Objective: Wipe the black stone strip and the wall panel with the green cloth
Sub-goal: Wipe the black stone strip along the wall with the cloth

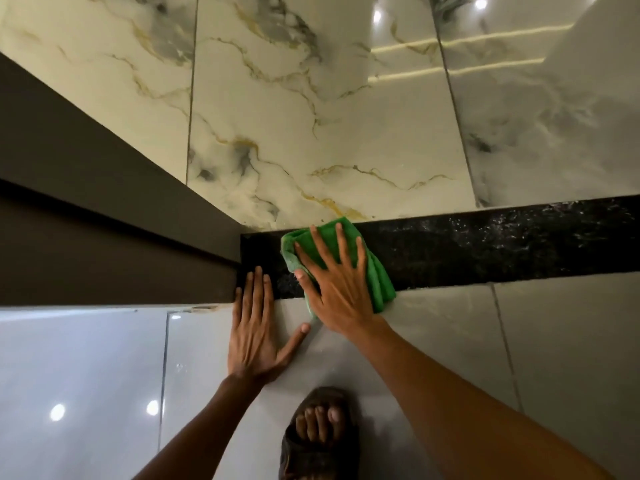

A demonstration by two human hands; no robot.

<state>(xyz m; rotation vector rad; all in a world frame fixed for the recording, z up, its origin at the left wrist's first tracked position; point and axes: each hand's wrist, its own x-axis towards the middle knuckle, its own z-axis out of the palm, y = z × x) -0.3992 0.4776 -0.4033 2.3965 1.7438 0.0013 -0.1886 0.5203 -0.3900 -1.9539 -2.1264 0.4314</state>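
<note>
- A foot in a dark open-toed sandal [317, 434] sits nearest, at the bottom edge, on glossy pale floor tiles [571, 344] split by thin grey grout lines; round ceiling lights mirror in the tiles at the lower left.
- The left hand [254, 336] lies flat on the floor, its grip released: fingers straight and together, their tips reaching onto the near edge of the black stone strip [502, 239], thumb spread to the right.
- The right hand [337, 289] presses down with fingers splayed and straight on the green cloth [375, 271], a soft, folded, napped rag; it is not clenched around it.
- The cloth lies across the strip near its left end, its lower fold hanging over onto the floor tile.
- The strip is dark polished stone flecked with pale specks, running off to the right.
- Beyond it rises the wall panel [311, 109], shiny cream marble veined grey and gold.
- A matt brown frame [86, 209] butts against the strip's left end.
</note>
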